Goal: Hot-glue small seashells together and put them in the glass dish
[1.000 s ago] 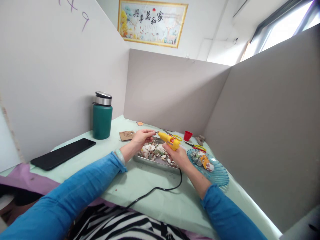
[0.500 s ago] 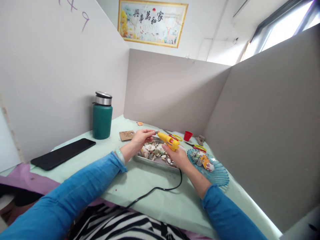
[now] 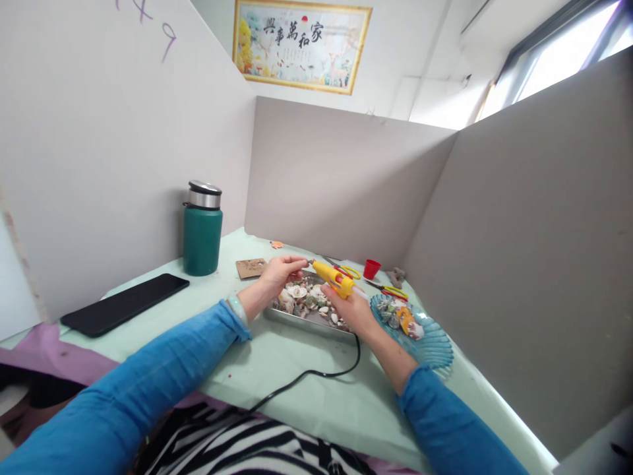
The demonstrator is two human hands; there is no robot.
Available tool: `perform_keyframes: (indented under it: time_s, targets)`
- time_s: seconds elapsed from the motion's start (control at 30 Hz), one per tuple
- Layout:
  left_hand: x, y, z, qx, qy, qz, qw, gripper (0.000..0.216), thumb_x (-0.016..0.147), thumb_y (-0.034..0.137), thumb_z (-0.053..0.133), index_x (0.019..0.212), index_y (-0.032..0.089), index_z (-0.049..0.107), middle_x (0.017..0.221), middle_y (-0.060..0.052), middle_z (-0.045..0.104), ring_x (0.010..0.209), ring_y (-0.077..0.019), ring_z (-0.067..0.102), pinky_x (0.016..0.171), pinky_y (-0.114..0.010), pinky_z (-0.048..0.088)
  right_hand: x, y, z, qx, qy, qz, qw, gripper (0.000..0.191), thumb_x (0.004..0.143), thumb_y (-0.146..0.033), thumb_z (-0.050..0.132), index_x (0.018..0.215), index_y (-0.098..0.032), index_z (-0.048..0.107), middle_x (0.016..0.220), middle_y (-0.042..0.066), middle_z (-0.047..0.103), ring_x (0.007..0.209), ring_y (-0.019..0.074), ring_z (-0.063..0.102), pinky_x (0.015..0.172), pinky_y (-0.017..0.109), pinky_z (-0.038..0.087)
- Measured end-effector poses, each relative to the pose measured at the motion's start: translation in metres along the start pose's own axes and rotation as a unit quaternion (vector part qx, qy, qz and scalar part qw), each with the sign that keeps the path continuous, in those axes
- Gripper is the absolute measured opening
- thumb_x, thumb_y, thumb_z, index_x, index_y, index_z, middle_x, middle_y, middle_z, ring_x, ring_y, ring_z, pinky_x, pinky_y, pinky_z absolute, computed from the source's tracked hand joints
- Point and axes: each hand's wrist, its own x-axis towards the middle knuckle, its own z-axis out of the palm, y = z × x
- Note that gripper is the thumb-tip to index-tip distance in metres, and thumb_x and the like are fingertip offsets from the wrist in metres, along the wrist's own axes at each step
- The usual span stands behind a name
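My right hand [image 3: 349, 309] is wrapped round a yellow glue gun [image 3: 334, 278], whose nozzle points left at my left hand. My left hand [image 3: 277, 273] is closed in a pinch over something small at the nozzle tip; I cannot make out what. Both hands hover above a metal tray [image 3: 306, 321] filled with several seashells. The gun's black cord [image 3: 316, 375] runs from under my right hand toward my lap.
A blue shell-shaped glass dish [image 3: 432, 346] with shells sits right of the tray. Behind are scissors [image 3: 393, 290], a red cup [image 3: 370, 268] and a brown card [image 3: 250, 267]. A green flask [image 3: 202, 228] and a black phone [image 3: 124, 303] stand left. Grey partitions wall in the table.
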Motion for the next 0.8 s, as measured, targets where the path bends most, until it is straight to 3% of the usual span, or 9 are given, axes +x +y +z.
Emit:
perform_keyframes:
  time_s: [0.8]
  targets:
    - [0.0015, -0.0024, -0.0020, 0.005, -0.002, 0.007, 1.000, 0.031, 0.058, 0.028, 0.078, 0.081, 0.010, 0.068, 0.070, -0.004, 0.063, 0.053, -0.0067, 0.052, 0.055, -0.022, 0.044, 0.0013, 0.0053, 0.0013, -0.003, 0.001, -0.012, 1.000, 0.043, 0.073, -0.058, 0.053, 0.062, -0.017, 0.053, 0.048, -0.003, 0.048, 0.047, 0.0107, 0.044, 0.047, 0.022, 0.035]
